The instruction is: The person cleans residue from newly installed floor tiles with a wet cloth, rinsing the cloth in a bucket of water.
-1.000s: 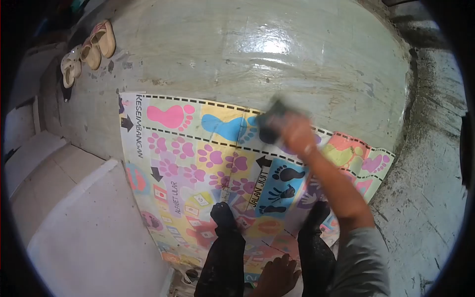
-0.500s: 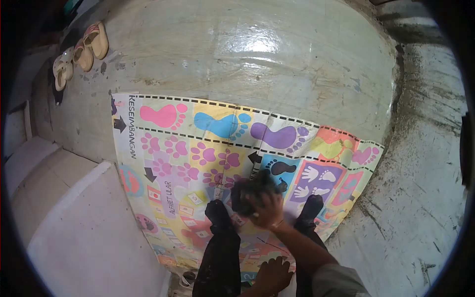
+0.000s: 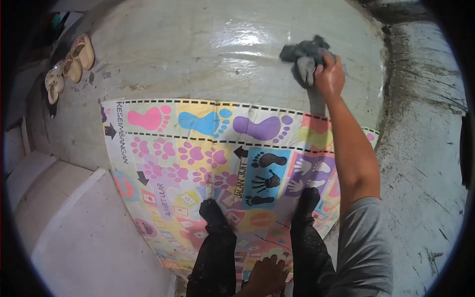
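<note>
At the upper right, my right hand grips a crumpled dark grey cloth on the grey-green floor, beyond the far edge of a colourful printed mat. My left hand is low in the view between my legs, above the mat's near part. Its back faces up with the fingers spread, and nothing shows in it. Footprints, paw prints and handprints are printed on the mat.
Several pale clogs stand on the floor at the upper left. A whitish low wall lies at the lower left. A stained grey surface runs down the right side. My dark-clad feet are on the mat.
My right hand has moved with the cloth from the middle of the mat, up and to the right, onto the floor beyond it. My left hand has barely moved.
</note>
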`<state>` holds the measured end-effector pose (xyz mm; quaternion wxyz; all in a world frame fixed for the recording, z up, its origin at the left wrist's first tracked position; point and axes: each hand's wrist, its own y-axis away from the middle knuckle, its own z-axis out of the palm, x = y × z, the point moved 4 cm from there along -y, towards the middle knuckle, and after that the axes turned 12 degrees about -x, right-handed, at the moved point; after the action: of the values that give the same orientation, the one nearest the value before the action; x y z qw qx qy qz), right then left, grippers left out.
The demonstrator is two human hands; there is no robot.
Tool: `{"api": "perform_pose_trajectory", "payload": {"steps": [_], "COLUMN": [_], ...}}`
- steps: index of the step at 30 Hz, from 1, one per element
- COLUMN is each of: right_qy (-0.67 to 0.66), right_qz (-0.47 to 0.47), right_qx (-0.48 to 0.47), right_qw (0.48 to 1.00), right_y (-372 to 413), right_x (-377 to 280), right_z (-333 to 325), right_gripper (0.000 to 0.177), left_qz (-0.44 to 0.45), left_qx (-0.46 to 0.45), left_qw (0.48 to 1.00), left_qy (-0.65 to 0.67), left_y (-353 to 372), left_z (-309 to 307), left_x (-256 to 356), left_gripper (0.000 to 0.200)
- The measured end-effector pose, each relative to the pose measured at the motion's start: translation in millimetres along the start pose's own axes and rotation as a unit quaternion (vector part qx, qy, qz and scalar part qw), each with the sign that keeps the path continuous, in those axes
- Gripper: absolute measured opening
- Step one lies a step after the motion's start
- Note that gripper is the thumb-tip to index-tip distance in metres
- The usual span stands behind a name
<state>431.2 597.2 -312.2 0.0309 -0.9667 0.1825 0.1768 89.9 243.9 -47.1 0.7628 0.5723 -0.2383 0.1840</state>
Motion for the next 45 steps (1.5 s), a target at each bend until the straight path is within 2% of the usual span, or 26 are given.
{"api": "perform_pose_trajectory", "payload": {"steps": [2,5,8,10,11,13,15,16,18,21,22,24,25,28,29,30,31,32,34,35,36,37,40,41,43,45], "right_qy": [-0.026,-0.071,-0.023,-0.047,0.001,0.023,0.094,0.059,0.063,0.134,0.072,0.116,0.133,-0.01,-0.061,-0.111,-0.096,-0.143,-0.173,-0.196,-0.115,-0.042,-0.028,-0.053,-0.085,-0.016], "right_qz": [-0.071,-0.177,-0.113,-0.119,-0.127,-0.142,-0.161,-0.148,-0.206,-0.125,-0.134,-0.009,0.061,0.143,0.07,-0.061,-0.121,-0.21,-0.296,-0.305,-0.334,-0.396,-0.342,-0.301,-0.194,-0.103], "right_qx": [0.039,0.021,-0.128,-0.247,-0.333,-0.393,-0.442,-0.41,-0.24,-0.174,-0.09,-0.029,0.055,0.131,0.114,0.087,0.057,0.018,-0.031,-0.194,-0.202,-0.148,-0.138,-0.13,-0.134,-0.031], "right_qw": [0.996,0.981,0.985,0.961,0.934,0.908,0.877,0.898,0.947,0.968,0.984,0.993,0.988,0.981,0.989,0.988,0.986,0.967,0.939,0.912,0.914,0.905,0.929,0.943,0.968,0.994], "right_y": [-2,95,258,351,389,402,375,353,279,163,135,79,59,24,27,32,51,62,118,135,150,165,139,116,56,20], "right_x": [-4,-32,-40,-45,-46,-28,-10,6,38,72,96,114,134,61,4,-48,-104,-161,-267,-313,-349,-364,-354,-327,-236,-108], "right_z": [-41,-99,-82,-45,-19,23,46,53,39,-5,-5,-18,-10,-31,-37,-26,-13,6,77,106,129,173,203,191,131,101], "right_gripper": [0.04,0.053,0.063,0.083,0.067,0.054,0.043,0.04,0.056,0.068,0.065,0.057,0.061,0.061,0.066,0.07,0.071,0.071,0.066,0.053,0.041,0.039,0.032,0.028,0.021,0.027], "left_qz": [0.0,-0.014,-0.014,-0.033,-0.043,-0.046,-0.043,-0.039,-0.042,-0.05,-0.047,-0.045,-0.044,-0.028,-0.025,-0.021,-0.016,-0.014,-0.009,-0.009,-0.01,-0.009,-0.016,-0.016,-0.018,-0.021], "left_qx": [-0.015,0.066,0.044,-0.017,-0.051,-0.028,-0.013,-0.014,-0.003,0.001,0.001,-0.004,-0.013,0.003,0.018,0.034,0.05,0.06,0.072,0.072,0.069,0.066,0.054,0.052,0.048,0.045], "left_qw": [1.0,0.998,0.999,0.999,0.997,0.998,0.999,0.999,0.999,0.998,0.999,0.999,0.999,1.0,0.999,0.999,0.998,0.998,0.997,0.997,0.998,0.998,0.998,0.999,0.999,0.999], "left_qy": [-0.027,-0.014,0.015,-0.021,-0.036,-0.019,-0.015,-0.018,-0.028,-0.027,-0.026,-0.02,-0.015,-0.013,-0.017,-0.025,-0.029,-0.023,-0.011,-0.009,-0.009,-0.006,0.001,0.0,-0.002,0.0], "left_y": [-3,-2,-3,-14,-19,-15,-19,-19,-25,-27,-24,-22,-21,-26,-27,-28,-29,-30,-31,-30,-27,-25,-22,-22,-23,-22], "left_z": [4,4,-12,-14,-12,-17,-18,-13,-11,-2,-4,-11,-13,-9,-3,1,4,6,8,3,-1,-7,-18,-21,-27,-35], "left_x": [2,5,14,12,11,19,18,16,9,10,13,17,23,21,20,18,15,12,7,5,5,4,3,4,10,12], "left_gripper": [0.045,0.045,0.044,0.048,0.049,0.046,0.044,0.044,0.045,0.046,0.046,0.046,0.046,0.045,0.045,0.045,0.045,0.045,0.045,0.045,0.045,0.045,0.044,0.044,0.044,0.044]}}
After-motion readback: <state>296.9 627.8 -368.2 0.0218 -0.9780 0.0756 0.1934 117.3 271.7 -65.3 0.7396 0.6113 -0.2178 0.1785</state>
